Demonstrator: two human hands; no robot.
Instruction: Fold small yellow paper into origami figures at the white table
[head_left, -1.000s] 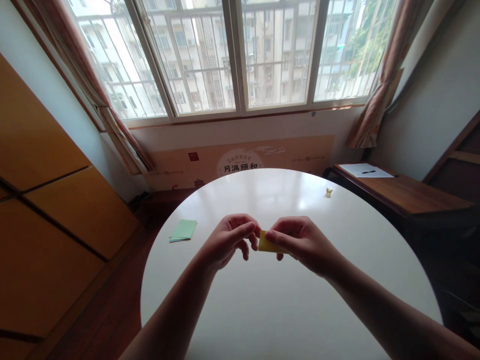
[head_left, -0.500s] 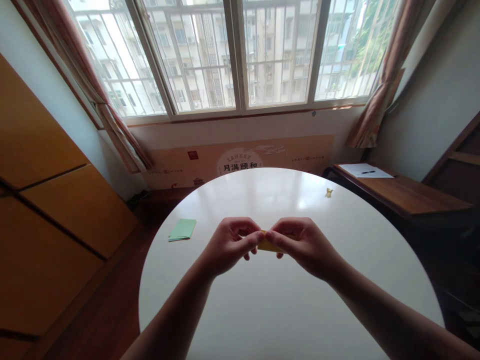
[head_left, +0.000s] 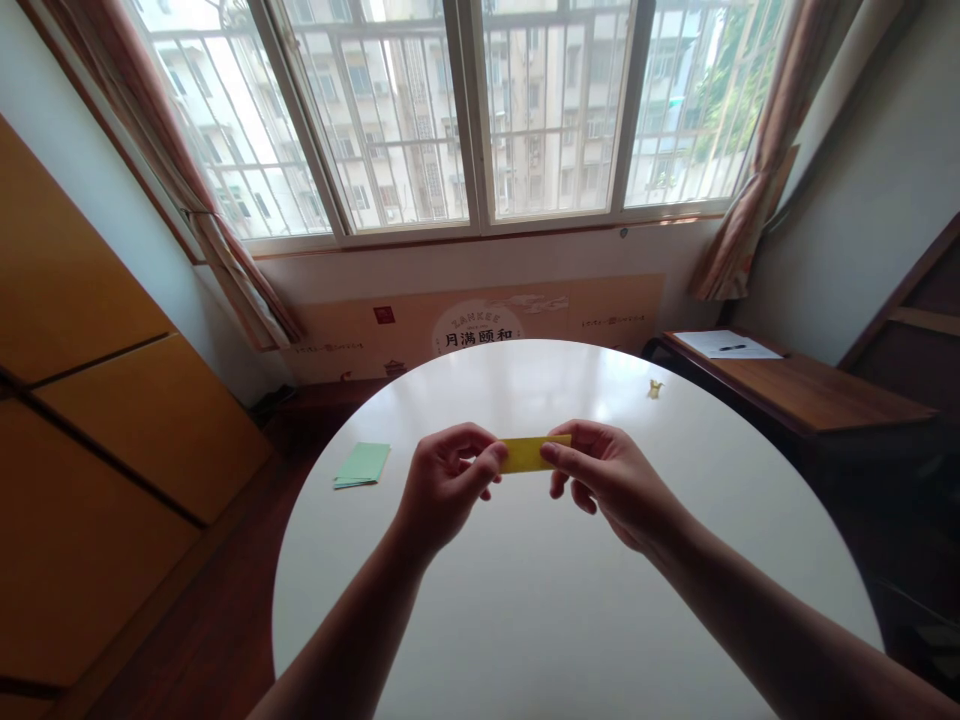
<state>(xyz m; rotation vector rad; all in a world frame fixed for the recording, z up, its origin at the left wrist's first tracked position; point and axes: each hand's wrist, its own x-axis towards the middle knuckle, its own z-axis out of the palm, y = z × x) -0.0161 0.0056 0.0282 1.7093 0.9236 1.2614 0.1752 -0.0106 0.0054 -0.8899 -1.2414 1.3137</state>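
Note:
Between my two hands, above the white round table point(head_left: 480, 610), is a yellow strip of folded paper point(head_left: 526, 455). My left hand point(head_left: 450, 480) pinches its left end between thumb and fingers. My right hand point(head_left: 604, 475) grips the right end, its thumb lying on the front face and the lower fingers curled below. The strip is held level, its long side running left to right. Part of each end is hidden by the thumbs.
Green paper sheets point(head_left: 363, 464) lie in a stack at the table's left. A small yellowish object point(head_left: 655, 389) sits near the far right edge. Beyond it, a wooden side table point(head_left: 847, 395) carries a white sheet point(head_left: 709, 345) with a dark pen point(head_left: 735, 348) on it.
Both hands have risen slightly and their thumbs have moved apart, so more of the yellow paper strip shows between them. The view has shifted a little.

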